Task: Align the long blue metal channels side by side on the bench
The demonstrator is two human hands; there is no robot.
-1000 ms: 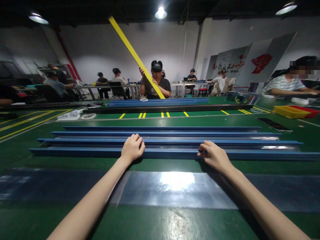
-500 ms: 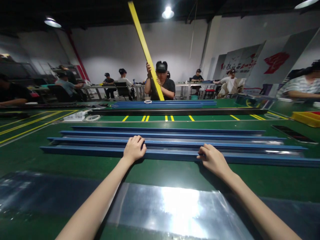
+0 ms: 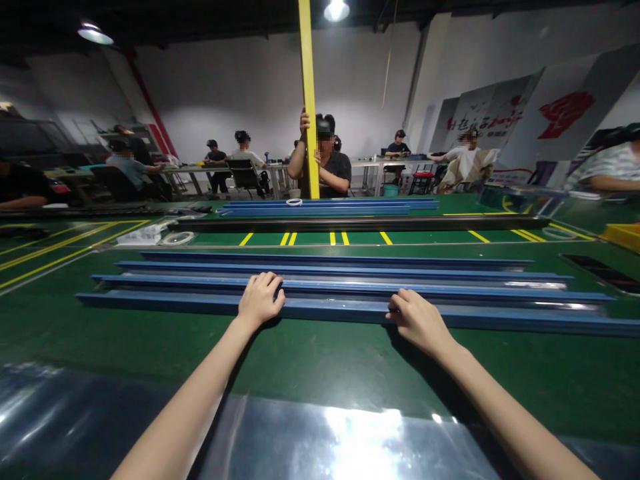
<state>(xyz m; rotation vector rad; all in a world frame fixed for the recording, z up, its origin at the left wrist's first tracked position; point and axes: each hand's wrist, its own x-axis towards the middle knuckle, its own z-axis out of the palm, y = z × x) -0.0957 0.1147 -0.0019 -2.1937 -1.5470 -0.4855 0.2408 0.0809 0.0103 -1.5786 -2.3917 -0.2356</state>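
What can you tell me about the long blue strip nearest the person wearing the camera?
The blue strip is long, straight and narrow, with a smooth-looking face; whether it is plastic or painted metal is unclear. It lies across the green table, nearer than the other blue strips. Its left end shows, while its other side runs to the picture's right edge. The left hand lies over it, and the right hand, curled, seems to touch its edge.

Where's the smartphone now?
Head view, far right: the smartphone lies on the green tabletop, near the right ends of the foreground blue channels, with the yellow bin behind.
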